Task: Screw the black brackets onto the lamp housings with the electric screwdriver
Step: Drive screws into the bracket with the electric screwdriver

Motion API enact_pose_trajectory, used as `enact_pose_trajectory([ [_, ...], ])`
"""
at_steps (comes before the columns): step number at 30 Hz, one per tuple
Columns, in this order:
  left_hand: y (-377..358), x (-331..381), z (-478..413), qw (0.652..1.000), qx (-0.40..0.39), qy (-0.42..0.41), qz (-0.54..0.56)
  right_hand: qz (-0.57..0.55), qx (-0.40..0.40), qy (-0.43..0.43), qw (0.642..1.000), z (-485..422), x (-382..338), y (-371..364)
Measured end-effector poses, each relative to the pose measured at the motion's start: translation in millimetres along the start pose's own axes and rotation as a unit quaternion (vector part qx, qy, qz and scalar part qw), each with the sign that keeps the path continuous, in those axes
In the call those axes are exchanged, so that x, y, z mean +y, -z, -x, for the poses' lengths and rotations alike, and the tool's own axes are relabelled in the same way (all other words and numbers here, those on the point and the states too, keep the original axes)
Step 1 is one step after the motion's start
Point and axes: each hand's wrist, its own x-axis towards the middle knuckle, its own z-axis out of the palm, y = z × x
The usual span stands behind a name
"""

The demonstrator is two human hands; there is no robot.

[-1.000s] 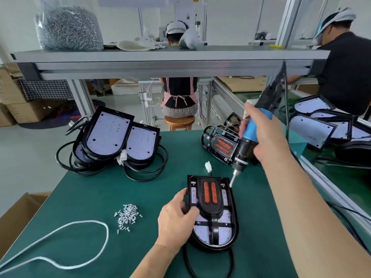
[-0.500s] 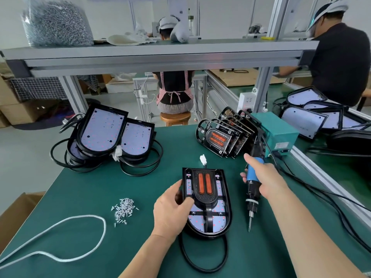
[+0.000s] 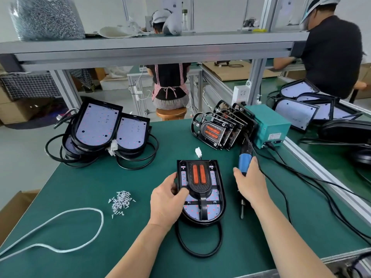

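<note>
A black lamp housing (image 3: 218,199) lies flat on the green table (image 3: 100,177) in front of me. A black bracket (image 3: 200,183) with two orange strips sits on it. My left hand (image 3: 166,201) grips the housing's left edge, thumb on the bracket. To the right, my right hand (image 3: 251,183) holds the blue electric screwdriver (image 3: 244,161) low beside the housing, its bit (image 3: 242,210) pointing down at the table. A pile of small silver screws (image 3: 121,201) lies left of my left hand.
Several housings (image 3: 104,127) with coiled cables are stacked at the back left. A row of brackets (image 3: 218,127) leans against a teal power box (image 3: 267,125) at the back right. Black cables (image 3: 301,187) run along the right edge. A white cord (image 3: 60,231) loops at the front left. Two people work beyond.
My right hand has brought the screwdriver down from above the housing's top right corner to the table beside it. My left hand stays on the housing.
</note>
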Motion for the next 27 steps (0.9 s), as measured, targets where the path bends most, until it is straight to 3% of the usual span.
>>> enact_pose_trajectory([
  [8, -2, -9, -3, 1.000, 0.003, 0.003, 0.029, -0.026, 0.076, 0.140, 0.987, 56, 3, -3],
  [11, -2, -14, -6, 0.999, 0.006, 0.010, 0.049, -0.036, 0.050, 0.175, 0.983, 61, -8, -6],
  [13, -2, -16, -8, 0.998, 0.013, 0.017, 0.052, -0.062, -0.017, 0.123, 0.990, 59, -19, -9],
  [15, -2, -18, -9, 0.998, 0.018, 0.019, 0.054, -0.159, -0.110, -0.003, 0.981, 56, -33, -13],
  [18, -1, -16, -8, 0.997, 0.014, 0.021, 0.074, -0.353, -0.215, -0.140, 0.900, 52, -44, -17],
  [20, 0, -16, -8, 0.995, 0.013, 0.024, 0.096, -0.391, -0.242, -0.161, 0.873, 50, -47, -21],
  [27, 3, -20, -10, 0.983, 0.011, 0.023, 0.184, -0.398, -0.324, -0.184, 0.839, 49, -57, -26],
])
